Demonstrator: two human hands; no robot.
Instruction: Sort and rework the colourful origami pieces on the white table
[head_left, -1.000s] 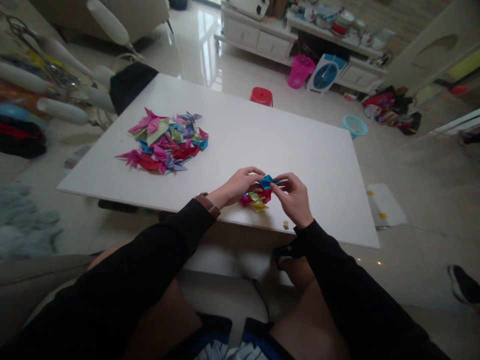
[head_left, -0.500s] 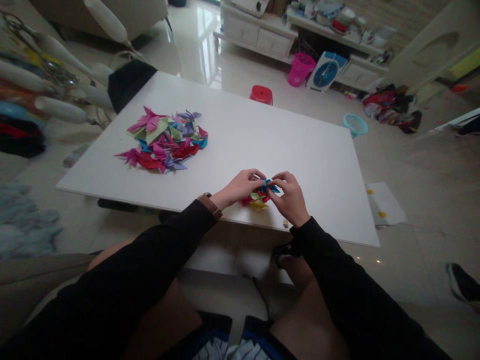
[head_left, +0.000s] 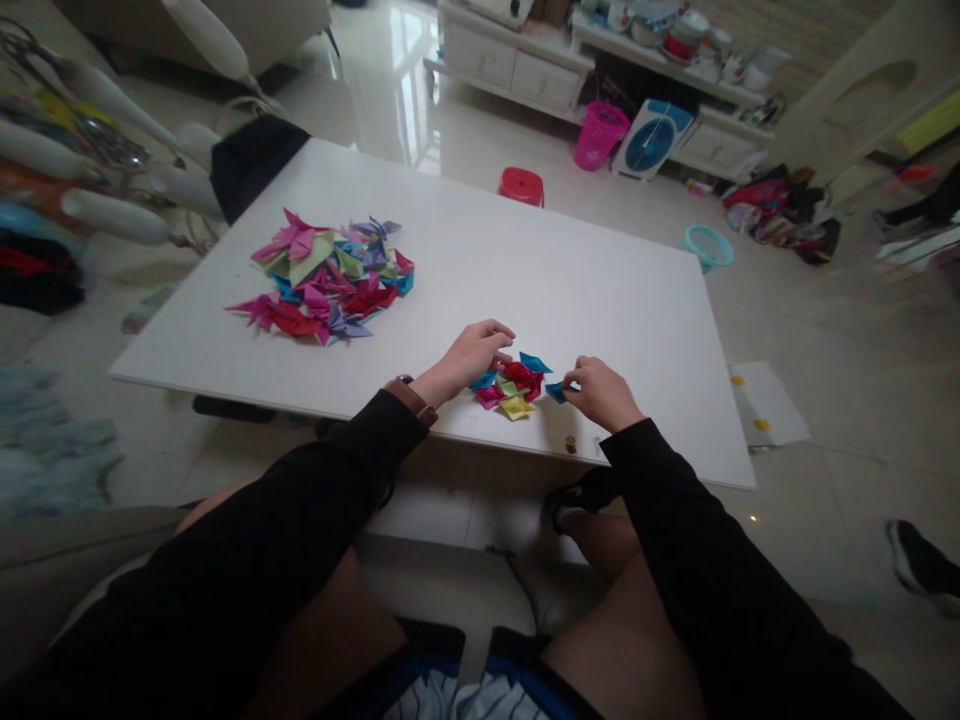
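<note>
The right hand [head_left: 606,394] pinches a blue folded paper piece [head_left: 556,392] between thumb and fingertips, just right of a small cluster of folded papers near the table's front edge. The left hand [head_left: 471,356], its fingers loosely curved and apart, grips nothing visible; it is at the cluster's left side, right by another blue piece [head_left: 482,381], though whether it touches that piece I cannot tell. Between the hands lie a red piece [head_left: 525,380], a yellow piece [head_left: 517,407] at the near side, a pink piece [head_left: 490,397] and a third blue piece [head_left: 535,363] at the far side. A small sticker [head_left: 571,444] sits near the front edge. Farther left on the white table [head_left: 600,290], well apart from the cluster, spreads a larger multicoloured pile [head_left: 330,285] of folded papers. Beyond the table's far edge stands a red stool [head_left: 521,185].
</note>
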